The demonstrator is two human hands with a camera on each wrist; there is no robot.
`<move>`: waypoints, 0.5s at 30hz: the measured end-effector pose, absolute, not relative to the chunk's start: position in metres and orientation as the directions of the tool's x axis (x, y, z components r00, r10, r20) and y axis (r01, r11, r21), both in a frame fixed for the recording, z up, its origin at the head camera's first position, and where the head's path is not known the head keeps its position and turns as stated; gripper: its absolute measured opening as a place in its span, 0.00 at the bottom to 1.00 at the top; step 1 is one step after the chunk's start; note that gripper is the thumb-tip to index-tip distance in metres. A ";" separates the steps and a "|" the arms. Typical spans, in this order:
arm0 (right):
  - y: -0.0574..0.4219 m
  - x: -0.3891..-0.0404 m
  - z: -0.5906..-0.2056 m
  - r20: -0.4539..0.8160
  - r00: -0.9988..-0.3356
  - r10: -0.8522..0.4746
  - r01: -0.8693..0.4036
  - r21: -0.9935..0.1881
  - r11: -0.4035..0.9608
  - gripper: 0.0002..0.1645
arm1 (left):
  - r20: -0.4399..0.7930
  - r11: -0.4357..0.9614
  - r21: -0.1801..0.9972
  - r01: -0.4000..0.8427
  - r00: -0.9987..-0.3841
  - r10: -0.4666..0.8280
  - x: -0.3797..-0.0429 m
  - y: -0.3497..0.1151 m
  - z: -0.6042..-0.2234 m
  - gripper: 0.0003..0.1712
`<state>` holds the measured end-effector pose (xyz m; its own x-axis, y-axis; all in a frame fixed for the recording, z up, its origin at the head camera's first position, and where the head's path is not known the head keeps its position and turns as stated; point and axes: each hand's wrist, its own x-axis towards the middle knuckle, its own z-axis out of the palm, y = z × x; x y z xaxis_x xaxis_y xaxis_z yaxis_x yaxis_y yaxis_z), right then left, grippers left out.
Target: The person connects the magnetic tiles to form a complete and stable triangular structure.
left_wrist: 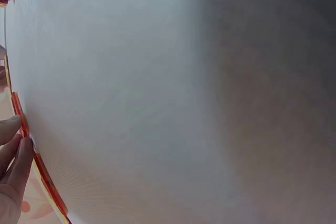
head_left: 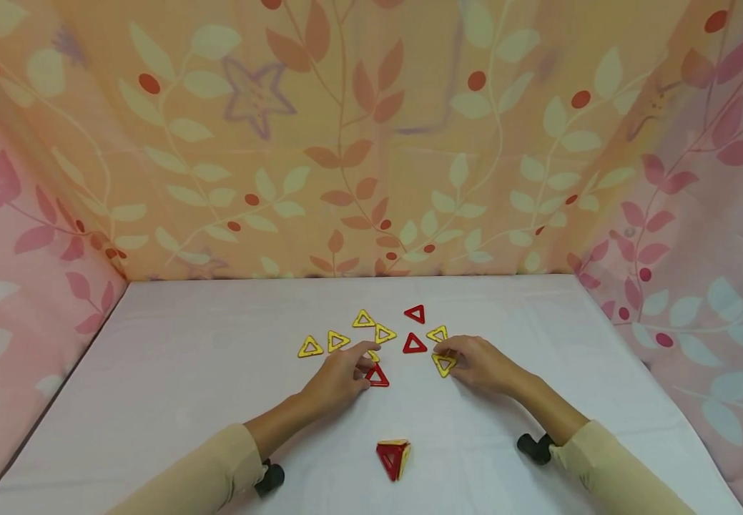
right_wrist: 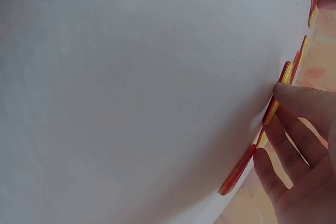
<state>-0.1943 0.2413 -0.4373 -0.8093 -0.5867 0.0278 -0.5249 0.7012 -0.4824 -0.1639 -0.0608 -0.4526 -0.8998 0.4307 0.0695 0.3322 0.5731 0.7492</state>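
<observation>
My left hand point(head_left: 335, 378) pinches a red triangle tile point(head_left: 379, 382) between thumb and fingers, low over the white table. Its fingertips overlap a yellow triangle tile point(head_left: 374, 355) just behind. To the right, my right hand point(head_left: 483, 363) has thumb and fingertips on the edges of a yellow triangle tile point(head_left: 444, 365); the right wrist view shows this tile point(right_wrist: 285, 74) edge-on between them. Just beyond those fingers lies another yellow tile point(head_left: 438, 334). A small pyramid point(head_left: 392, 459) of joined red and yellow triangles stands nearer to me, between the forearms.
Several loose yellow triangles point(head_left: 310, 347) lie at the back left of the left hand. Two red triangles, one near point(head_left: 414, 344) and one farther back point(head_left: 415, 313), lie between the hands. Leaf-patterned cloth point(head_left: 371, 143) walls the white table point(head_left: 184, 372) at the back and sides.
</observation>
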 end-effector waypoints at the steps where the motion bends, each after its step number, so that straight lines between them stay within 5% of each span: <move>1: 0.240 -0.194 -0.437 0.024 -0.807 -0.589 -0.525 -0.483 0.700 0.23 | 0.068 0.574 0.749 0.332 -0.899 0.432 -0.164 -0.061 -0.453 0.35; 15: 0.226 -0.187 -0.438 0.004 -0.782 -0.623 -0.544 -0.492 0.680 0.21 | 0.048 0.553 0.759 0.343 -0.877 0.477 -0.165 -0.059 -0.451 0.34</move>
